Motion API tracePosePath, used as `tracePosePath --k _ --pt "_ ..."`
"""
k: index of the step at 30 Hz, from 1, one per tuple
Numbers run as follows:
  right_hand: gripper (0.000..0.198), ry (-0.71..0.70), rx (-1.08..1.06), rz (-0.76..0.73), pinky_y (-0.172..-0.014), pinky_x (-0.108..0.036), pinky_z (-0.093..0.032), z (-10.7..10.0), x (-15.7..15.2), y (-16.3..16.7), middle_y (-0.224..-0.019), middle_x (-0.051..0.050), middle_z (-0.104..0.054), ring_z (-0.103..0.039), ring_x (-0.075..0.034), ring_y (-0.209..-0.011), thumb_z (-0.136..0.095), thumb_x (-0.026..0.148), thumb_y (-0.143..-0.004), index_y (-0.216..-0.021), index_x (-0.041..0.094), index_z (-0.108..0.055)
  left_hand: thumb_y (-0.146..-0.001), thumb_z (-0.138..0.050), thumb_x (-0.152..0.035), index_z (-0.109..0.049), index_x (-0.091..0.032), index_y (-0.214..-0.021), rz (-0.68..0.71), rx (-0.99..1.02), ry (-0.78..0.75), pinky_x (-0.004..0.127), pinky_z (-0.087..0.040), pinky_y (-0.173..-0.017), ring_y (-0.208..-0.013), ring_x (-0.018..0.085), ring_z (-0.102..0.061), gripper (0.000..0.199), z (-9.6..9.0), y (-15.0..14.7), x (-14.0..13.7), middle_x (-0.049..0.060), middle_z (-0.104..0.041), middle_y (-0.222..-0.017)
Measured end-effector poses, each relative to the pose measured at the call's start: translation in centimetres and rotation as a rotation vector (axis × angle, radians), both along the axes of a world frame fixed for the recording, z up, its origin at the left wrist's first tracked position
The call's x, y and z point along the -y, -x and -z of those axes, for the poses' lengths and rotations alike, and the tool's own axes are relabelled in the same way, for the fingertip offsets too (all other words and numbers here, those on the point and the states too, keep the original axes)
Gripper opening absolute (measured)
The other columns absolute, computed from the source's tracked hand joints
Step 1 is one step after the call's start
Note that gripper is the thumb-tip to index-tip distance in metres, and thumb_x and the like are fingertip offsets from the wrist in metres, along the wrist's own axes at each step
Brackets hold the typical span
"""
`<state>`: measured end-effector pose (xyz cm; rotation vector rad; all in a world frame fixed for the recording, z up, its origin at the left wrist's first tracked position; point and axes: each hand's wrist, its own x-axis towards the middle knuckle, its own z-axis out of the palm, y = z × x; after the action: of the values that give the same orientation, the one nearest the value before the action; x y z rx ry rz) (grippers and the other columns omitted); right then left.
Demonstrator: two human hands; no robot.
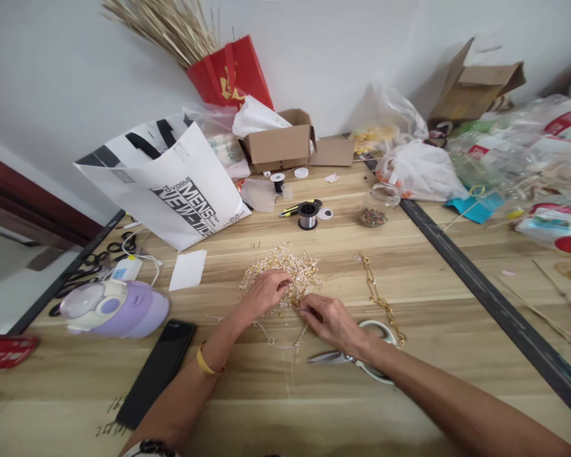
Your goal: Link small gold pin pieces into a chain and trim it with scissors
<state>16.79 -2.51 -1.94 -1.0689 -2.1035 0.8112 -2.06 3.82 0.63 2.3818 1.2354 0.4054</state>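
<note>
A heaped tangle of gold and clear beaded pieces point(285, 257) lies on the wooden table in front of me. My left hand point(266, 291) reaches over its near edge, fingers curled together. At the pile's right front edge, my right hand point(330, 322) has its fingertips pinched. Whatever is between the fingers of either hand is too small to make out. A silver chain point(272, 341) lies curved just below both hands, with fine thread trailing toward me. Scissors with pale handles point(330, 358) rest partly under my right wrist. Farther right is a gold chain point(372, 285).
Behind the pile stand a wire spool point(308, 218) and a glass jar point(379, 206) of small beads. To the left are a phone point(157, 371), a purple bottle point(137, 311), white paper point(188, 270) and a paper bag point(171, 184). A cardboard box point(280, 146) sits farther back.
</note>
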Motion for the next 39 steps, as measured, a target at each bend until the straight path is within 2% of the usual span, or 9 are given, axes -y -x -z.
tracePosePath --k 3,6,12,17,25,29,32,36,39 --pt "0.011 0.005 0.011 -0.006 -0.06 -0.021 -0.037 -0.1 0.0 0.0 -0.071 0.0 -0.058 -0.052 -0.012 -0.063 -0.047 0.011 -0.084 -0.08 0.018 -0.053 -0.08 -0.056 -0.016 -0.067 -0.018 -0.086 -0.077 0.114 0.068 0.024 -0.046 -0.072 -0.076 0.014 -0.062 0.013 0.1 0.4 -0.2 0.001 -0.07 -0.084" --pt "0.011 0.006 0.013 -0.004 -0.06 -0.021 -0.037 -0.1 -0.1 0.0 -0.071 0.0 -0.058 -0.052 -0.012 -0.063 -0.047 0.01 -0.084 -0.08 0.018 -0.053 -0.079 -0.057 -0.016 -0.067 -0.018 -0.084 -0.136 0.14 0.046 0.025 -0.047 -0.074 -0.076 0.014 -0.062 0.011 0.1 0.9 -0.3 0.002 -0.069 -0.083" --pt "0.011 0.013 0.005 -0.005 -0.061 -0.021 -0.038 0.1 -0.1 0.0 -0.071 0.0 -0.059 -0.053 -0.012 -0.064 -0.048 0.01 -0.084 -0.079 0.018 -0.054 -0.077 -0.062 -0.018 -0.068 -0.017 -0.088 -0.061 -0.052 -0.119 0.034 -0.044 -0.083 -0.088 0.02 -0.056 0.012 0.6 0.7 -0.3 0.005 -0.064 -0.086" --pt "0.01 0.022 0.006 -0.001 -0.061 -0.021 -0.038 0.0 -0.1 0.0 -0.071 -0.001 -0.059 -0.053 -0.012 -0.064 -0.048 0.012 -0.085 -0.08 0.018 -0.054 -0.08 -0.055 -0.013 -0.067 -0.018 -0.09 0.015 -0.073 -0.142 0.033 -0.043 -0.083 -0.089 0.02 -0.054 0.016 0.8 0.3 -0.2 0.005 -0.063 -0.086" --pt "0.01 0.018 -0.007 -0.012 -0.06 -0.021 -0.038 0.1 -0.2 0.0 -0.071 -0.001 -0.059 -0.053 -0.012 -0.063 -0.047 0.014 -0.086 -0.079 0.019 -0.054 -0.082 -0.052 -0.011 -0.065 -0.018 -0.088 -0.089 0.065 -0.11 0.03 -0.044 -0.079 -0.083 0.017 -0.056 0.016 0.8 0.8 -0.4 0.003 -0.064 -0.085" --pt "0.01 0.03 0.0 -0.004 -0.061 -0.021 -0.038 0.1 -0.2 0.0 -0.072 -0.001 -0.059 -0.053 -0.012 -0.064 -0.048 0.012 -0.085 -0.08 0.018 -0.054 -0.082 -0.056 -0.016 -0.065 -0.018 -0.089 -0.125 0.027 -0.164 0.033 -0.043 -0.084 -0.089 0.019 -0.055 0.012 0.9 0.5 -0.4 0.004 -0.063 -0.09" --pt "0.01 0.021 0.0 -0.006 -0.062 -0.022 -0.039 0.1 -0.2 0.0 -0.072 -0.001 -0.059 -0.054 -0.012 -0.065 -0.049 0.012 -0.084 -0.079 0.018 -0.054 -0.082 -0.058 -0.021 -0.065 -0.017 -0.088 -0.082 -0.058 -0.189 0.035 -0.043 -0.084 -0.088 0.02 -0.053 0.01 0.8 0.0 -0.1 0.005 -0.061 -0.087" --pt "0.011 0.001 -0.009 -0.016 -0.062 -0.021 -0.039 0.1 -0.2 0.1 -0.073 -0.001 -0.06 -0.054 -0.012 -0.066 -0.048 0.011 -0.085 -0.08 0.018 -0.055 -0.085 -0.052 -0.017 -0.065 -0.017 -0.086 0.037 -0.077 -0.191 0.034 -0.042 -0.084 -0.087 0.019 -0.051 0.013 0.6 -0.4 0.2 0.005 -0.06 -0.084" --pt "0.011 -0.007 -0.02 -0.019 -0.061 -0.022 -0.039 0.2 -0.2 0.1 -0.073 -0.001 -0.06 -0.054 -0.013 -0.064 -0.048 0.011 -0.084 -0.08 0.018 -0.055 -0.085 -0.05 -0.012 -0.065 -0.017 -0.083 0.035 -0.066 -0.191 0.034 -0.042 -0.083 -0.086 0.019 -0.052 0.016 0.5 -0.1 0.0 0.004 -0.061 -0.083"
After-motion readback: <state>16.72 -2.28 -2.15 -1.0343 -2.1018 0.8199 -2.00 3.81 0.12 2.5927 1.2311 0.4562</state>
